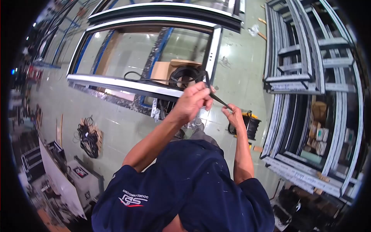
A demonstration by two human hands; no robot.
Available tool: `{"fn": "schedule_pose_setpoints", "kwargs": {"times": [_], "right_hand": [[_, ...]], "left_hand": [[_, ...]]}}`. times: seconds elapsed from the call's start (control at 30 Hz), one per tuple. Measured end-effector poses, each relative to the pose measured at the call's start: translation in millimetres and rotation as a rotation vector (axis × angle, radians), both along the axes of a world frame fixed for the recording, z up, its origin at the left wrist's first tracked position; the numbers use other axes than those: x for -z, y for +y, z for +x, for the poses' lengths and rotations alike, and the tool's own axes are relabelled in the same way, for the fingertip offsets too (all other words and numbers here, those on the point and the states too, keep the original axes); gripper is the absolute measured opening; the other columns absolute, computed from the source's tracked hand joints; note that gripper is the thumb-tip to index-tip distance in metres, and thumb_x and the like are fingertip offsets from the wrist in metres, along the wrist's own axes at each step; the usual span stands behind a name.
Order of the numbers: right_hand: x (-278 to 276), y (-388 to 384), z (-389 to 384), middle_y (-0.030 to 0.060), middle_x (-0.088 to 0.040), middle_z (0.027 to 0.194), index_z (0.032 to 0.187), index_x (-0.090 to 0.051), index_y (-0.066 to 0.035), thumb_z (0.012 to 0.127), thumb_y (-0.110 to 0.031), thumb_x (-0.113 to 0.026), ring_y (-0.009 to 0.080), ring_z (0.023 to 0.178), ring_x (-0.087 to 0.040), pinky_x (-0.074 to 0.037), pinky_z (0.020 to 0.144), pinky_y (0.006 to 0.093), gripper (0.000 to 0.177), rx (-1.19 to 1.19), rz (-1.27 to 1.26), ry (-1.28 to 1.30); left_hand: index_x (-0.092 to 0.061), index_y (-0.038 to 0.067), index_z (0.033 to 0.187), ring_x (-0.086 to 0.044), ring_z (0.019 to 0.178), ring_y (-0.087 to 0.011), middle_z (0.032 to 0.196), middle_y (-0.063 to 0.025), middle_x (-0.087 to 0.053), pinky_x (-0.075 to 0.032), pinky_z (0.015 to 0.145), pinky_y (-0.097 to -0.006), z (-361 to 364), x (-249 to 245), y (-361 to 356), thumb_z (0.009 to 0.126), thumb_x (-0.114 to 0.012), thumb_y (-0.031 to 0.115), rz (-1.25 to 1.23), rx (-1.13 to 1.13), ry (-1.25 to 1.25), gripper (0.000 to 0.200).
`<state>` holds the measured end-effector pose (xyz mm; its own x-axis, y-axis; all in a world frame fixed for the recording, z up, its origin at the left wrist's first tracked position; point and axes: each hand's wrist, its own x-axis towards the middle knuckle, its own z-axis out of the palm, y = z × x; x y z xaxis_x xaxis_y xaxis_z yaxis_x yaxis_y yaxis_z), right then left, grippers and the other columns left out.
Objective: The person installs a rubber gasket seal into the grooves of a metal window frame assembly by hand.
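A black rubber gasket strip [219, 100] is held between my two hands, above the near right corner of a window frame [135, 86]. My left hand [195, 100] is closed on the strip, its fingers pinched together near the frame's corner. Lower and to the right, my right hand [234, 116] pinches the strip between thumb and fingers. From the left hand, part of the strip rises along the frame's right side. Just beyond that hand, a coil of black strip [178, 74] sits by an open cardboard box [160, 71].
Stacked white and black frames [295, 87] stand on the right. A yellow-and-black reel [252, 127] lies on the floor beside my right forearm. Tangled black cable [89, 138] rests on the floor at left. Another frame [166, 17] is at the far side.
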<state>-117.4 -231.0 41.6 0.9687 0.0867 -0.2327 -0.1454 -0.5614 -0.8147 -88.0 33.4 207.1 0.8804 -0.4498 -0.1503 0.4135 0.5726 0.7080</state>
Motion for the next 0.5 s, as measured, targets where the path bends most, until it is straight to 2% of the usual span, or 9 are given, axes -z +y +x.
{"fn": "schedule_pose_setpoints", "kwargs": {"times": [0.1,0.13,0.17,0.23,0.3,0.37,0.4,0.43,0.5], "right_hand": [[84.2,-75.3,-14.1,0.0196,-0.071,0.098,0.101,-0.069,-0.003,0.086,-0.016,-0.071,0.0362,0.096,-0.066,-0.051,0.085,0.0402,0.020,0.257,-0.201,0.018],[92.8,-94.3,-18.4,0.0195,-0.070,0.098,0.102,-0.069,-0.004,0.087,-0.017,-0.069,0.0362,0.096,-0.066,-0.051,0.087,0.0416,0.020,0.268,-0.239,-0.085],[98.6,-112.5,-17.7,0.0189,-0.070,0.101,0.105,-0.069,-0.005,0.089,-0.020,-0.067,0.0368,0.097,-0.065,-0.051,0.088,0.0428,0.022,0.301,-0.315,0.009],[83.9,-123.6,-10.9,0.0173,-0.069,0.104,0.109,-0.068,-0.006,0.093,-0.024,-0.063,0.0371,0.099,-0.064,-0.051,0.089,0.0437,0.025,0.376,-0.419,-0.072],[86.4,-144.9,12.6,0.0197,-0.070,0.100,0.109,-0.068,-0.003,0.094,-0.020,-0.062,0.0371,0.095,-0.067,-0.052,0.085,0.0421,0.024,0.388,-0.443,-0.030],[120.6,-179.7,33.1,0.0215,-0.071,0.097,0.108,-0.068,-0.001,0.093,-0.018,-0.062,0.0372,0.091,-0.068,-0.053,0.081,0.0418,0.024,0.571,-0.200,0.106],[141.1,-200.9,43.3,0.0224,-0.071,0.096,0.108,-0.069,0.000,0.093,-0.017,-0.062,0.0372,0.089,-0.069,-0.053,0.079,0.0417,0.024,0.663,-0.075,0.159],[163.5,-224.3,59.1,0.0220,-0.072,0.093,0.107,-0.069,0.001,0.093,-0.017,-0.063,0.0353,0.087,-0.070,-0.054,0.077,0.0412,0.024,0.743,-0.133,0.091],[202.3,-246.0,69.5,0.0213,-0.072,0.089,0.106,-0.070,0.001,0.092,-0.017,-0.064,0.0315,0.081,-0.070,-0.054,0.073,0.0401,0.024,0.904,-0.236,-0.006]], "left_hand": [[-0.057,0.002,0.110,-0.056,0.072,-0.0151,0.077,-0.0042,-0.054,-0.045,0.069,-0.0306,11.1,-27.1,6.0,0.102,-0.054,0.019,0.036,-0.019,-0.044,0.018],[-0.057,0.002,0.110,-0.056,0.072,-0.0149,0.076,-0.0046,-0.055,-0.045,0.070,-0.0306,18.1,-34.0,8.2,0.102,-0.053,0.019,0.058,0.003,-0.064,0.019],[-0.057,0.002,0.110,-0.057,0.073,-0.0148,0.076,-0.0050,-0.056,-0.046,0.070,-0.0305,25.5,-36.2,10.0,0.102,-0.053,0.019,0.081,0.024,-0.079,0.019],[-0.057,0.002,0.110,-0.058,0.073,-0.0144,0.077,-0.0058,-0.058,-0.046,0.070,-0.0292,43.6,-26.1,9.7,0.103,-0.052,0.021,0.152,0.021,-0.129,0.021],[-0.057,0.003,0.107,-0.062,0.075,-0.0162,0.079,-0.0075,-0.062,-0.049,0.074,-0.0297,66.1,-18.3,5.1,0.103,-0.053,0.018,0.171,0.056,-0.054,0.017],[-0.057,0.003,0.106,-0.064,0.077,-0.0174,0.081,-0.0081,-0.063,-0.052,0.076,-0.0307,81.1,0.1,-8.9,0.104,-0.053,0.017,0.219,0.076,-0.003,0.014],[-0.057,0.003,0.103,-0.067,0.083,-0.0195,0.085,-0.0087,-0.065,-0.054,0.079,-0.0326,86.9,17.0,-15.1,0.104,-0.052,0.015,0.264,0.158,0.014,0.012],[-0.058,0.003,0.102,-0.069,0.087,-0.0203,0.088,-0.0089,-0.065,-0.055,0.077,-0.0335,84.9,33.2,-24.1,0.104,-0.052,0.016,0.198,0.193,0.003,0.015],[-0.057,0.002,0.096,-0.069,0.084,-0.0208,0.088,-0.0108,-0.066,-0.057,0.075,-0.0345,74.1,42.2,-42.5,0.105,-0.052,0.017,0.255,0.255,0.152,0.018]]}}
